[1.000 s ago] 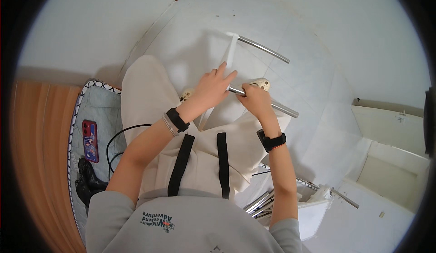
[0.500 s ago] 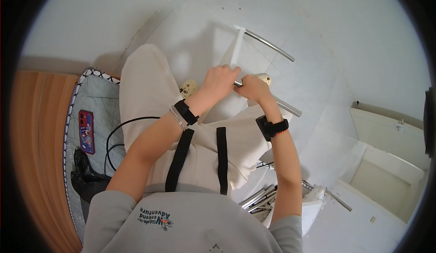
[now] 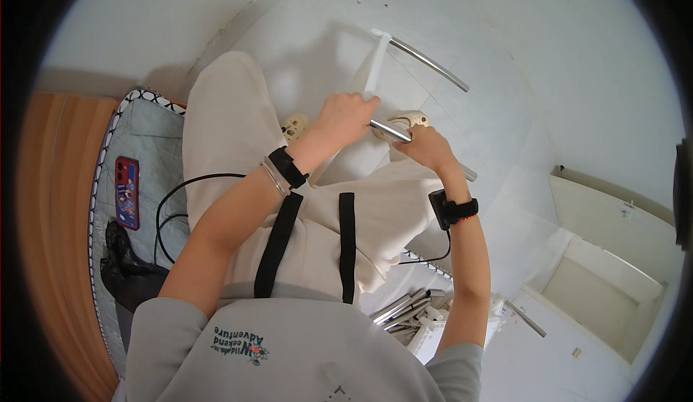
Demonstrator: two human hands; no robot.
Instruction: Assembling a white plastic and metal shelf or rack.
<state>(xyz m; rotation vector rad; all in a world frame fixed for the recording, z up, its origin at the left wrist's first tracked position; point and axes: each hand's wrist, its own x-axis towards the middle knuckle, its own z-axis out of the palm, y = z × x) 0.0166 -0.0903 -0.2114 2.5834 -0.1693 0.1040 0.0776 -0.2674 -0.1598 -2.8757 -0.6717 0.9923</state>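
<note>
My left hand is closed around the near end of a white plastic bar, its fingers partly hidden from view. From that same end a shiny metal tube runs to the right. My right hand is wrapped around this tube, about midway, and the tube's free end shows beyond the hand. A second metal tube sticks out to the right from the bar's far end, with neither hand on it. The joint under my left hand is hidden.
Several loose metal tubes lie by my right elbow, beside white plastic parts. A phone in a red case rests on the grey mat to my left, near a black cable. An open white cabinet stands at right.
My right hand has slid along the near tube, away from my left hand, so more bare metal shows between them. My left hand still holds the bar's end.
</note>
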